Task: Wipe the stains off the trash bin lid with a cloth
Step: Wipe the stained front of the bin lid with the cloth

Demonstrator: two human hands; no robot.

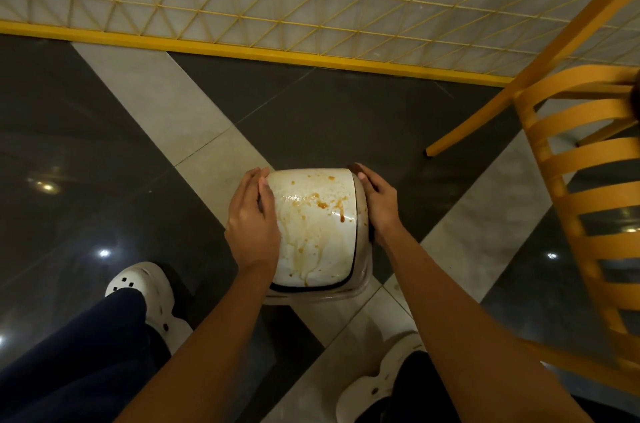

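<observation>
A small white trash bin stands on the floor below me, its domed swing lid [313,232] streaked with orange-brown stains and drips. My left hand [251,221] grips the lid's left side, thumb lying on top of the white surface. My right hand [377,206] grips the bin's right rim [362,214], fingers curled over the edge. No cloth is in view.
An orange slatted chair [581,187] stands close on the right, one leg reaching the floor beyond the bin. A yellow mesh partition [311,6] with a yellow base rail runs across the back. My feet in white clogs [149,291] stand on the dark and light tiled floor.
</observation>
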